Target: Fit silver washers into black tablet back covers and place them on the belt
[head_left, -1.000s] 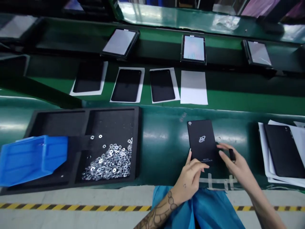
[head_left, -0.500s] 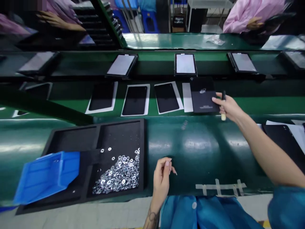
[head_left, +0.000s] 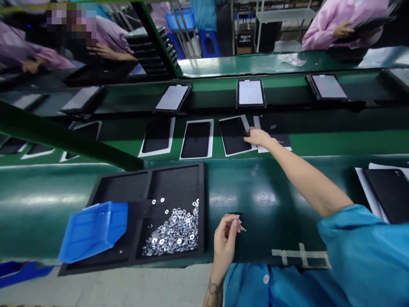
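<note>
Stretched forward, my right hand (head_left: 259, 137) is closed by the right edge of a black tablet-like panel (head_left: 234, 135) on a white sheet. The dark end of a pen-like tool pokes out of its fingers; the rest is hidden. Just right of it lies another black panel (head_left: 271, 123) bearing a small logo, partly under my forearm. My left hand (head_left: 226, 238) hovers low over the green bench, thumb and fingertips pinched together; anything between them is too small to make out. Left of that hand, shiny metal washers (head_left: 175, 232) are heaped in a black divided tray (head_left: 200, 204).
A blue bin (head_left: 92, 232) lies tilted on the tray's left part. More panels on white sheets (head_left: 209, 153) line the green belt, with framed devices (head_left: 251, 93) behind. A slanted green post (head_left: 70, 136) crosses at left. Co-workers in pink (head_left: 332, 25) sit across.
My right hand has left the logo panel, now lying on the belt, and moved left to the neighbouring panel. The whole view has shifted rightward in the picture. My left hand stays pinched.
</note>
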Tool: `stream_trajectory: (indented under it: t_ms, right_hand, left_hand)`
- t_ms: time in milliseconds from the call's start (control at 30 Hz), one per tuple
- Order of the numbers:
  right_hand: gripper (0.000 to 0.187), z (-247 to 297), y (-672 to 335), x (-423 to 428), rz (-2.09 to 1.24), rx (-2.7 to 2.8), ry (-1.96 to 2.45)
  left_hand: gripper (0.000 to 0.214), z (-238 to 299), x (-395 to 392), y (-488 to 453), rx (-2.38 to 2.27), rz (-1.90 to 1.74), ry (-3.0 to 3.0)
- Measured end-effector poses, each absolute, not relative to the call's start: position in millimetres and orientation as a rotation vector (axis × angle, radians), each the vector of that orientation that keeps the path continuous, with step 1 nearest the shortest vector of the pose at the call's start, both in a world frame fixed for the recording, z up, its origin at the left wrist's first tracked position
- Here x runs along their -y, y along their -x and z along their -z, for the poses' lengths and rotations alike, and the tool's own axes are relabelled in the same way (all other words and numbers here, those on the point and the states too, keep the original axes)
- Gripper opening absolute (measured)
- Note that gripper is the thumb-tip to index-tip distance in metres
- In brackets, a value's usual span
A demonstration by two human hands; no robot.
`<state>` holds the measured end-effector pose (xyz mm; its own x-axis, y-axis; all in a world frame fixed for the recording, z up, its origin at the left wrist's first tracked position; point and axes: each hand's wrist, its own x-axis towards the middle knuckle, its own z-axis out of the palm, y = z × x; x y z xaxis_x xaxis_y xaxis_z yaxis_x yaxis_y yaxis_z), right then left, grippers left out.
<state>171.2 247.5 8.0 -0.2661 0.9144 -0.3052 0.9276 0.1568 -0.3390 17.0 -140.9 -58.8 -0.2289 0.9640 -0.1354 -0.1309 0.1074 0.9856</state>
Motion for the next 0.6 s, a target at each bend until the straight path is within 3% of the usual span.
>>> stream_trajectory:
  t_ms: [133,300,433,467,533,600]
  right_hand:
    - [0.030,-24.7,-150.3,-259.6,0.767,-2.336,-1.907]
    - [0.031,-73.9,-191.9,-222.7,0.709,-2.598,-1.895]
    - [0.058,-124.4,-234.4,-133.2,0.283,-2.761,-1.880]
    - [0.057,-130.5,-238.9,-106.1,0.185,-2.748,-1.794]
    - [0.036,-126.9,-236.3,-55.1,0.064,-2.676,-1.510]
    - [0.015,-102.4,-220.2,-16.5,0.159,-2.651,-1.198]
  left_hand:
    - [0.034,58.2,139.4,-17.6,-1.340,-1.351,-0.920]
    - [0.033,42.6,127.2,-11.4,-1.397,-1.325,-0.973]
    - [0.030,18.9,105.5,7.3,-1.432,-1.303,-1.122]
    - [0.028,12.3,97.2,12.9,-1.456,-1.291,-1.151]
    - [0.023,0.3,76.4,23.8,-1.501,-1.253,-1.186]
    - [0.022,-8.1,50.2,32.5,-1.523,-1.173,-1.239]
